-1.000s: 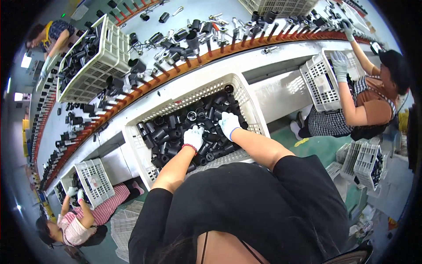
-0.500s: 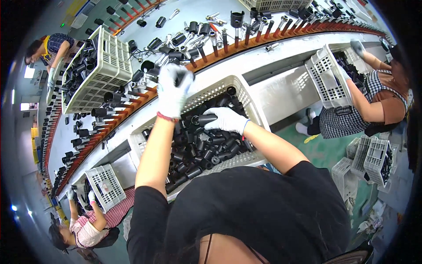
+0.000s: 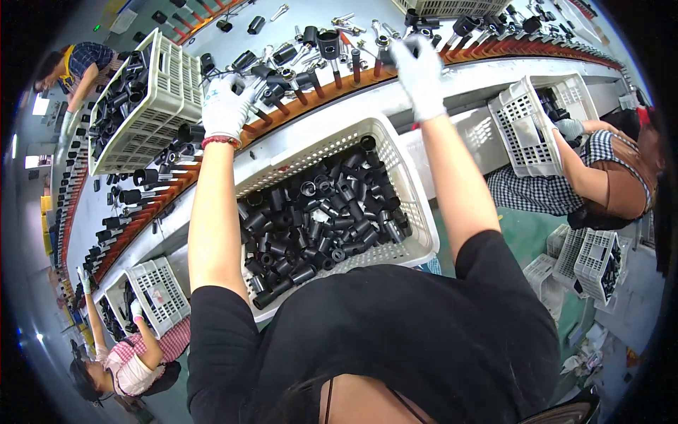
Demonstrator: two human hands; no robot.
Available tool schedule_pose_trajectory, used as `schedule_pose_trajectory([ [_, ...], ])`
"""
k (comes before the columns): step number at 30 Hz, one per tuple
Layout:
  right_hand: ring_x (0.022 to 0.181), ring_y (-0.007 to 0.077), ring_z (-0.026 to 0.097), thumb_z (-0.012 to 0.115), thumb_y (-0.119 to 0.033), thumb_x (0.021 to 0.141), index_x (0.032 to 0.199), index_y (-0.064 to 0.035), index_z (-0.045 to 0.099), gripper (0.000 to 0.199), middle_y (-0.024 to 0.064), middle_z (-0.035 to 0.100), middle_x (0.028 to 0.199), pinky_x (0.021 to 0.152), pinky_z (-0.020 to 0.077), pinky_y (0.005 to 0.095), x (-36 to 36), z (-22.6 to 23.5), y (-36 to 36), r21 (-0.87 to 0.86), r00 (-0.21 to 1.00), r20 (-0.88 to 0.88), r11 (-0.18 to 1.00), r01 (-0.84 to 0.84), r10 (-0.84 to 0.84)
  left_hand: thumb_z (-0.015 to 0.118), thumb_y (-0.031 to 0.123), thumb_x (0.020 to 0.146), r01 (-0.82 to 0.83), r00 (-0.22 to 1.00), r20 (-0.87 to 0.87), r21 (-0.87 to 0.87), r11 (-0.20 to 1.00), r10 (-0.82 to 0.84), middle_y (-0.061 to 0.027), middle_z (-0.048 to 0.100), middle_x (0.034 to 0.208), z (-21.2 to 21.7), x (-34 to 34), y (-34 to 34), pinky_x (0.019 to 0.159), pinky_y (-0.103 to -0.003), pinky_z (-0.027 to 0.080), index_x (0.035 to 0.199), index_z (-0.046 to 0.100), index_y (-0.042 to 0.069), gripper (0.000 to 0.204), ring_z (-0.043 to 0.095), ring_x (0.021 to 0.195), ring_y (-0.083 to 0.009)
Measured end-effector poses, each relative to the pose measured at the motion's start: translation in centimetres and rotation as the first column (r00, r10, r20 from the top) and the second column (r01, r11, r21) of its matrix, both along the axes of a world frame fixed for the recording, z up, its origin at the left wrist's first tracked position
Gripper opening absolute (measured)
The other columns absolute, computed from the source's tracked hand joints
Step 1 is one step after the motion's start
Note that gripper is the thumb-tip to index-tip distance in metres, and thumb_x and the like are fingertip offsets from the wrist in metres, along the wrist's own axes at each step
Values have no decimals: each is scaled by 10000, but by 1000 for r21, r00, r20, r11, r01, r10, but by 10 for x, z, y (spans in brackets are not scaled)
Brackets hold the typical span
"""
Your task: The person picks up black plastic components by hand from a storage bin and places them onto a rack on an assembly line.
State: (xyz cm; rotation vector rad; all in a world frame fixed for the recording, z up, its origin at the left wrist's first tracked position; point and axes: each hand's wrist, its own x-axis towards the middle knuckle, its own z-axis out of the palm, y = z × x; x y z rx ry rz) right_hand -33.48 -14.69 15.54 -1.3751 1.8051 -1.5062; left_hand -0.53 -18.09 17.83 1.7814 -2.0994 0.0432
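My left hand (image 3: pixel 227 107), in a white glove with a red band at the wrist, is at the orange-edged rack (image 3: pixel 304 106). Its fingers are curled round a dark piece, apparently a black tubular socket (image 3: pixel 237 85). Farther right along the rack is my right hand (image 3: pixel 419 81), also gloved and slightly blurred. Its fingers close round a dark shape that looks like another black socket (image 3: pixel 412 48). Below and between my arms stands a cream perforated crate (image 3: pixel 417 212) holding many loose black sockets (image 3: pixel 332 212). Red pegs (image 3: pixel 356 74) stick up along the rack, several topped by black or shiny metal pieces.
Loose black and chrome parts (image 3: pixel 286 56) lie on the table behind the rack. A tall crate of black pieces (image 3: pixel 166 106) stands at left. Co-workers handle crates at the right (image 3: pixel 530 134) and lower left (image 3: pixel 166 293); another person is at upper left. More crates (image 3: pixel 572 261) stand on the green floor.
My right hand has risen out of the crate and reached forward to the rack. My left hand has moved left along the rack. The right co-worker has leaned lower.
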Motion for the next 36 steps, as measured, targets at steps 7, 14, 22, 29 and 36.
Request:
schedule_pose_trajectory([
  [7,803,350,621,579,-301,765,862,-48,649,280,204,642,841,737,475,444,41,12,-64,-22,773,-632,996,-87,54,722,333,698,-93,983,133,-234,968,127,-137,509,1217,6,25,32,969,-443,355,1125,616,242,449,456,1122,-343],
  [14,816,355,613,557,-314,798,939,-28,630,327,213,637,881,755,465,448,102,18,-63,106,701,-657,955,-277,276,651,253,731,454,860,-46,525,720,-509,-99,534,1172,-93,-42,129,918,-428,397,1174,543,127,473,495,1077,-276],
  [22,770,297,616,601,-194,722,855,-93,580,169,102,610,842,669,480,457,142,-72,91,44,587,-576,739,-672,569,702,302,716,223,942,110,505,834,-318,-110,519,1177,-189,-28,192,935,-443,382,1188,543,152,521,485,1095,-301],
  [29,878,312,621,504,-175,831,1053,-41,552,264,179,583,991,753,511,397,143,-190,157,732,535,-427,626,-269,729,635,341,777,235,904,251,381,894,-345,-61,550,1039,-200,-24,191,797,-427,411,954,603,190,235,523,980,-250],
  [36,961,312,627,506,-201,804,1061,-12,586,329,203,640,1016,852,489,385,136,-154,143,836,451,-256,430,-341,855,582,302,839,300,943,25,365,881,-332,-104,559,959,-200,2,186,749,-415,411,950,600,106,226,566,883,-283],
])
